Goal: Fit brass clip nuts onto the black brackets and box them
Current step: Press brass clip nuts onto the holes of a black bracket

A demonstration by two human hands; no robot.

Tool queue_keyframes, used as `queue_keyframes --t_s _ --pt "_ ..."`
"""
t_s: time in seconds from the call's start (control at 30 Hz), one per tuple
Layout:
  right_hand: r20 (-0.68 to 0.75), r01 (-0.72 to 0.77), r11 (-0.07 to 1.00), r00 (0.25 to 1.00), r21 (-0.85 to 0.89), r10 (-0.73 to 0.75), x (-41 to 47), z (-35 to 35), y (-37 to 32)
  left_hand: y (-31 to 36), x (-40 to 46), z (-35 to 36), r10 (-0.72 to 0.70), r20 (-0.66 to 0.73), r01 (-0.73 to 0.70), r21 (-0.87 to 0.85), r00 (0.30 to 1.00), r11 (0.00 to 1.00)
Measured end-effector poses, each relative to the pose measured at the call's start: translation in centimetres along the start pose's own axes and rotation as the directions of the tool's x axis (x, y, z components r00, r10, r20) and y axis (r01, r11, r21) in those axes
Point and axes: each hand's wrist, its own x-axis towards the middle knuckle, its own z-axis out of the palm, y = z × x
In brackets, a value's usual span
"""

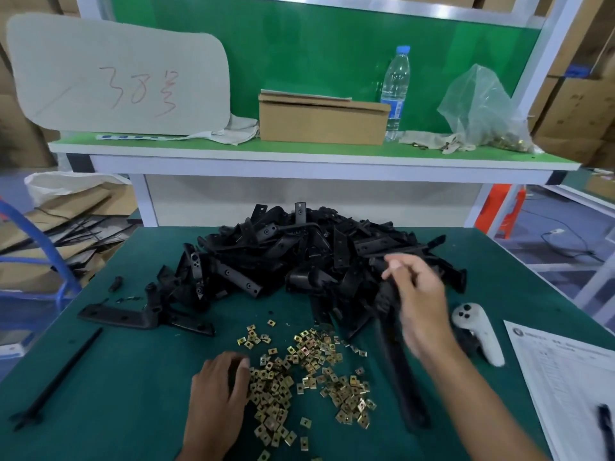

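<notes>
**Pick-up stage: bracket and nut, no fitting yet**

Table [139, 387]: open room front-left. Bracket pile [299, 257] at the back edge. Brass nuts [299, 377] lie scattered in the centre. Right hand [422, 314] — blurred, grip apparently curled round a long bracket [399, 377]. Left hand [219, 390] rests on the nuts, grip unreadable. Next, probably: pinch one nut. Box [321, 121] sits on the shelf.

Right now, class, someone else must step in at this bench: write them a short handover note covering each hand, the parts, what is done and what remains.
Left hand: fingers curled at the left edge of the brass clip nuts, which lie scattered on the green mat.
Right hand: blurred, grips a long black bracket beside the pile of black brackets.
Cardboard box: on the shelf behind, flaps down.
Done: no fitted bracket can be seen.
Left: clip nuts on, then box them.
</notes>
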Motion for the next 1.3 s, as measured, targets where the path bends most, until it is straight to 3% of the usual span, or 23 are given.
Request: queue_keyframes --t_s 0.07,0.17,0.23,0.37,0.47,0.57,0.7,0.83,0.93,1.2,1.3 --pt "0.198 -0.219 0.974 0.953 -0.066 0.228 -2.9 2.3 1.7 0.7 -1.1 -0.4 0.077 0.024 -0.075 -0.093 0.997 0.993" --pt "0.297 -0.274 0.936 0.895 -0.221 0.332 -6.3 5.3 4.7 2.8 -2.9 -0.2 0.132 0.220 -0.058 -0.313 0.967 0.948" --pt "0.294 -0.287 0.928 0.890 -0.237 0.350 -7.6 6.7 5.4 4.4 -3.1 0.6 0.129 0.315 -0.029 -0.302 0.940 0.953" --pt "0.327 -0.209 0.946 0.901 -0.247 0.284 -8.1 6.2 5.9 5.7 -2.0 1.0 -0.014 0.182 0.083 -0.378 0.983 0.922" --pt "0.424 -0.038 0.927 0.882 -0.372 0.206 -8.0 4.7 7.2 4.4 0.1 -0.2 -0.192 0.117 0.224 -0.576 0.974 0.786" --pt "0.641 0.257 0.789 0.738 -0.558 0.212 -9.1 4.7 9.3 2.6 3.1 -0.8 -0.263 0.059 0.234 -0.663 0.963 0.711" --pt "0.802 0.605 0.569 0.570 -0.557 0.178 -9.7 6.4 11.3 0.5 4.6 0.1 -0.256 0.044 0.208 -0.720 0.966 0.662" --pt "0.865 0.653 0.596 0.478 -0.466 0.152 -7.3 7.2 11.3 -0.3 4.2 1.0 -0.120 0.091 0.149 -0.726 0.989 0.671" --pt "0.862 0.651 0.615 0.498 -0.446 0.097 -5.7 6.9 11.2 0.1 4.5 1.3 -0.050 0.144 0.138 -0.708 0.988 0.693" --pt "0.658 0.415 0.797 0.752 -0.439 -0.029 -5.3 6.0 12.4 0.1 4.3 1.2 0.023 0.180 0.090 -0.594 0.983 0.799" --pt "0.595 0.342 0.823 0.804 -0.453 -0.007 -5.1 5.7 12.3 0.6 4.1 1.4 0.012 0.183 0.108 -0.634 0.983 0.766"
